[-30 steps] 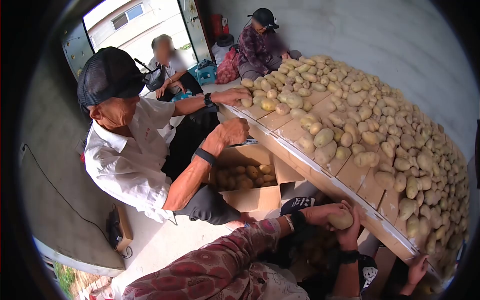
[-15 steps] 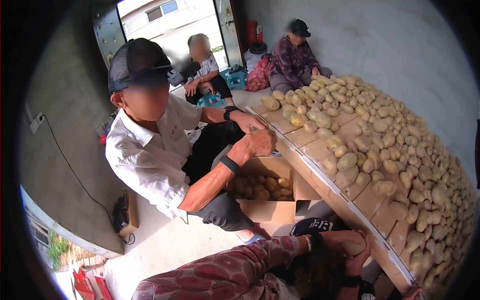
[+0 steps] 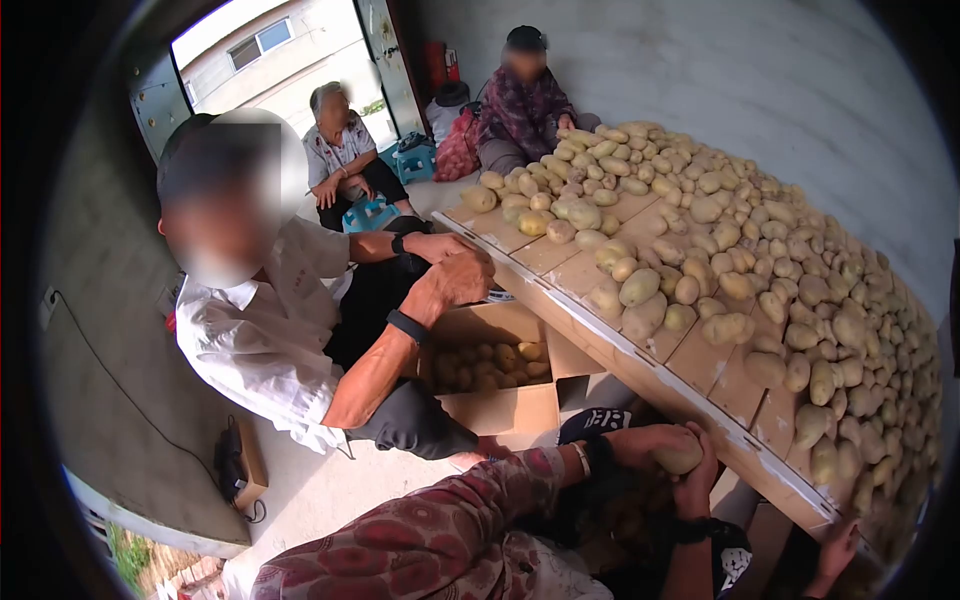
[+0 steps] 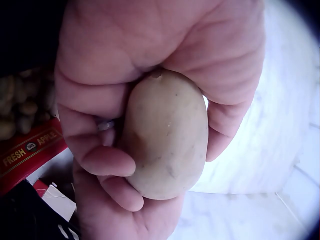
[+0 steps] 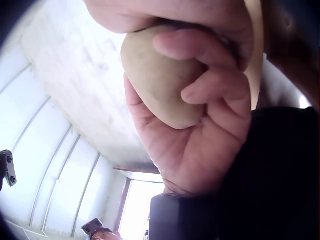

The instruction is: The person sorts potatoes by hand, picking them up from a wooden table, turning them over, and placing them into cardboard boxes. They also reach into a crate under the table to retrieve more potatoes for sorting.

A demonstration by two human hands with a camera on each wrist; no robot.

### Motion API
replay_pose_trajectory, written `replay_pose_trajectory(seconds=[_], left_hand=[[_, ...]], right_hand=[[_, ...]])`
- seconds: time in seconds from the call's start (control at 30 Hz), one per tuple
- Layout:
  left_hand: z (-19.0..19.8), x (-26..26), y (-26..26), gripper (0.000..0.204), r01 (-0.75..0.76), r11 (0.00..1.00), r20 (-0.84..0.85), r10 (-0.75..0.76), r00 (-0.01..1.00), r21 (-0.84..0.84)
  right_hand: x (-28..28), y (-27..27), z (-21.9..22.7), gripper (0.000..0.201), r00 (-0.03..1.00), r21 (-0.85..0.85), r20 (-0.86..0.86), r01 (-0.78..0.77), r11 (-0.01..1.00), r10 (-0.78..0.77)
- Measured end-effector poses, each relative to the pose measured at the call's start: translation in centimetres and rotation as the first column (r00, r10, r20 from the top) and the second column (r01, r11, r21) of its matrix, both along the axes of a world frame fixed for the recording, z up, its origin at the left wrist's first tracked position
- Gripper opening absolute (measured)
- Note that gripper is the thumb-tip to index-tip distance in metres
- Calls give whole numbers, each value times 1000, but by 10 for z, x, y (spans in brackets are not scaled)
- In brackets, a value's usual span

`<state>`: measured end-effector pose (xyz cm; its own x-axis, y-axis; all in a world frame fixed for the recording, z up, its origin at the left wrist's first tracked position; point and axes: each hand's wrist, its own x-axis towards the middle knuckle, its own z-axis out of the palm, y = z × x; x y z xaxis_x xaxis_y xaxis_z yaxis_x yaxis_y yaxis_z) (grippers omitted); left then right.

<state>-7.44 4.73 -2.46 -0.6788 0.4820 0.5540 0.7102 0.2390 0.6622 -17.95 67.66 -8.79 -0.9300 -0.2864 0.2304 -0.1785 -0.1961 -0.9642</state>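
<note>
In the head view, both my hands meet around one pale, oval potato point(image 3: 678, 456) at the bottom, beside the table edge. My left hand point(image 3: 635, 446), at the end of a red patterned sleeve, grips it from the left. From the right, the fingers of my right hand point(image 3: 702, 478) wrap its other side. Up close in the left wrist view, the potato point(image 4: 167, 135) has smooth skin with small dark specks, and curled fingers lie along its side. The right wrist view shows the potato point(image 5: 155, 75) between two hands, fingertips bent over its face.
A cardboard-covered table point(image 3: 565, 245) bears a large heap of potatoes point(image 3: 790, 280). At left, a person in a white shirt point(image 3: 255, 345) sits by an open carton point(image 3: 505, 408) of potatoes. Another person's hand point(image 3: 838, 550) is at the table's near right corner. Two people sit farther back.
The head view swung left, then back. The white-shirted person's far hand has moved from potatoes at the table edge to meet the other hand. My hands stay around the potato.
</note>
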Motion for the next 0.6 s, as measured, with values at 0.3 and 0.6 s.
replay_pose_trajectory(seconds=[0.3, 0.6], left_hand=[[20, 1, 13, 62, -163, 802, 800, -510, 314, 575], [-10, -11, 26, 33, -134, 746, 574, -371, 730, 652]], right_hand=[[-17, 25, -4, 37, 824, -888, 92, -187, 421, 559], [91, -460, 42, 36, 934, -177, 357, 54, 983, 13]])
